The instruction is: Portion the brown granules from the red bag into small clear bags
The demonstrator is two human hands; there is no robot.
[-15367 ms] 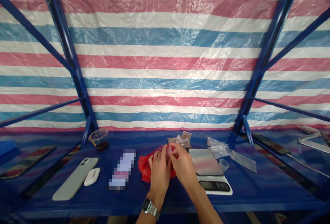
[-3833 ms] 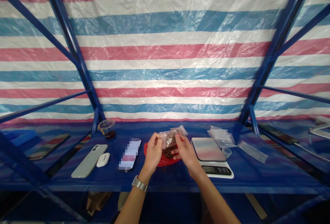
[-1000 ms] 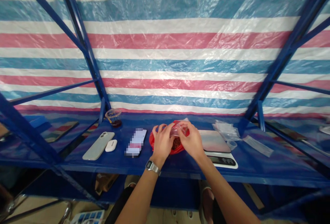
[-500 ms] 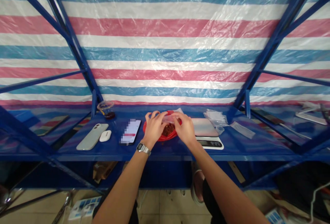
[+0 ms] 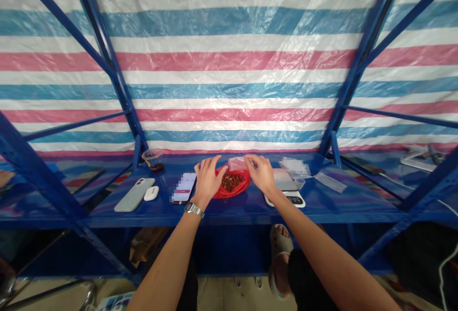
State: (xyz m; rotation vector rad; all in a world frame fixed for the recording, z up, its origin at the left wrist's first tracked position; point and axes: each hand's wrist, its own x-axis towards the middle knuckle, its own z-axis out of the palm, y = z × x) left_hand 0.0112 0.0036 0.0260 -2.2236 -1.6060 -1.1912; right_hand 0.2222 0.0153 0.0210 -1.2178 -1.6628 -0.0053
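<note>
Red bag point(image 5: 244, 190) open on the blue shelf point(image 5: 229, 212)

Its mouth is wide, seemingly to keep the brown pieces point(image 5: 232, 182) reachable. A clear pouch point(image 5: 236, 163) shows behind; whether the right hand point(image 5: 261, 173) pinches it is unclear. The left hand point(image 5: 208, 180) is spread at the bag's left side. The right wrist point(image 5: 275, 194) partly covers the scale point(image 5: 286, 181).
</note>
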